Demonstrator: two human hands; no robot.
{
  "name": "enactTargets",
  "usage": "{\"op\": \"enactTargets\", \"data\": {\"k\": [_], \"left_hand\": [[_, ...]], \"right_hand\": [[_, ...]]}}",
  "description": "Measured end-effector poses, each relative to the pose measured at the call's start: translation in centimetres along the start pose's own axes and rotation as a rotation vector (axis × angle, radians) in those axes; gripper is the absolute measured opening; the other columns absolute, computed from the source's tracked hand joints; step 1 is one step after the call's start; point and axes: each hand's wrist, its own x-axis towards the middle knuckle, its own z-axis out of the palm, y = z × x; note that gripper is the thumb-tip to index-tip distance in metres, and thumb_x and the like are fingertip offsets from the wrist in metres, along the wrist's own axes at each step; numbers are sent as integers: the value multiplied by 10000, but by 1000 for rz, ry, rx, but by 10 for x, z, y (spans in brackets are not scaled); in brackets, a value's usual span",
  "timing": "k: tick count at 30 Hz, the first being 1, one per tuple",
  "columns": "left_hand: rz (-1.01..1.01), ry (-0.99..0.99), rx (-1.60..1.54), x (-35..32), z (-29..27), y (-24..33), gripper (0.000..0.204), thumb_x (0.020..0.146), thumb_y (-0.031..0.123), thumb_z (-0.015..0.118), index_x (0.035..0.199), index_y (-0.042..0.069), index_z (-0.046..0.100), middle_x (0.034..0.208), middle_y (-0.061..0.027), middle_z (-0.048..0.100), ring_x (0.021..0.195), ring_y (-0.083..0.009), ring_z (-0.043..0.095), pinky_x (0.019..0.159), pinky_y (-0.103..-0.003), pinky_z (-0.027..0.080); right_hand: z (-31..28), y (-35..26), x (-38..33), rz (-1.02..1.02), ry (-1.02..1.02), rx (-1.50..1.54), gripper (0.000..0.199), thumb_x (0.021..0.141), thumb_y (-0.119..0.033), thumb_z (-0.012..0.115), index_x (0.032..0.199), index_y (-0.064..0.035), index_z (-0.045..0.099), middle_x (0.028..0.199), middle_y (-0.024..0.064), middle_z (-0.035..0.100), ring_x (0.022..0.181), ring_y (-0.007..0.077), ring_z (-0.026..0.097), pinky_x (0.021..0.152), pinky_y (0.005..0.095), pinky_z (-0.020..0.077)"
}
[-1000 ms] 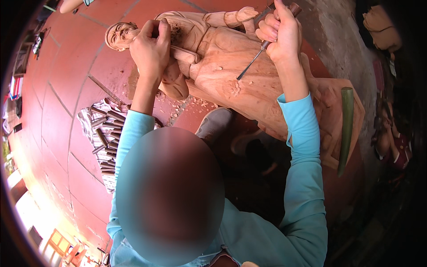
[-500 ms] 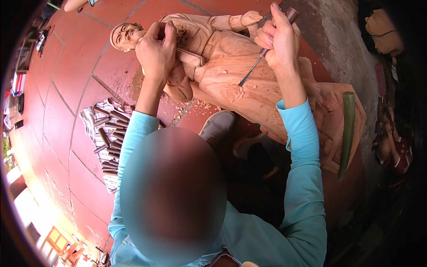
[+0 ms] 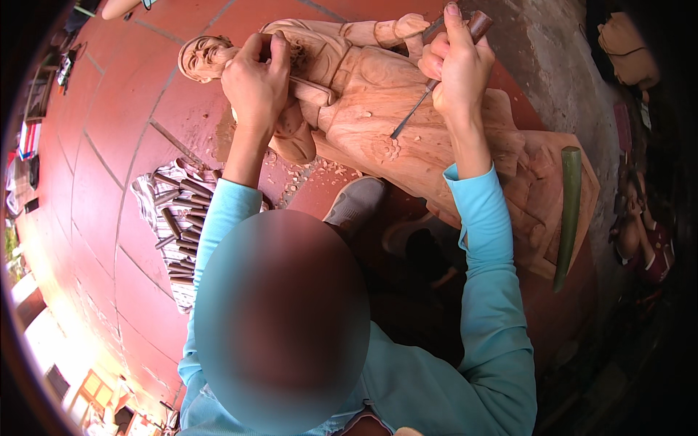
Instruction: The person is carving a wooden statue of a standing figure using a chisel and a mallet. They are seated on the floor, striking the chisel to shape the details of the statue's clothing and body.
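A carved wooden statue [image 3: 363, 91] of a robed figure lies on its back, its head at the left. My right hand [image 3: 456, 73] is closed round the brown handle of a chisel [image 3: 413, 115]. The thin metal blade slants down to the robe, its tip beside a carved flower [image 3: 390, 149]. A dark strip shows behind the right fingers; I cannot make out what it is. My left hand [image 3: 254, 83] is curled closed against the statue's upper chest, near the beard; whatever its fingers hold, if anything, is hidden. Small wood chips lie on the robe.
Several dark-handled tools [image 3: 190, 225] lie on a striped cloth [image 3: 156, 200] on the red tiled floor [image 3: 80, 211], at the left. A green rod [image 3: 567, 218] rests on the statue's base at the right. A grey shoe [image 3: 356, 202] is beside the statue, with wood shavings nearby.
My right forearm has shifted slightly left, and the right hand is tilted a little differently on the handle. The chisel tip stays by the flower; the left hand has hardly moved.
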Motion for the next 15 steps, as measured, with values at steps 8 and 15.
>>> {"op": "enactTargets", "data": {"k": [8,15], "left_hand": [[-17,11,9,-3,5,9,257,829,296,612,759,55,673,626,-134,643,598,-322,635,609,-391,497],[112,123,10,5,5,8,216,812,212,628,705,27,594,618,-159,590,557,-340,569,561,-413,440]], "right_hand": [[-26,2,4,78,76,85,293,949,-232,563,750,-176,356,507,-64,280,384,46,229,361,225,185],[13,-3,9,114,38,-21,343,907,-270,635,731,-137,373,535,-73,276,388,34,243,334,221,187]]}}
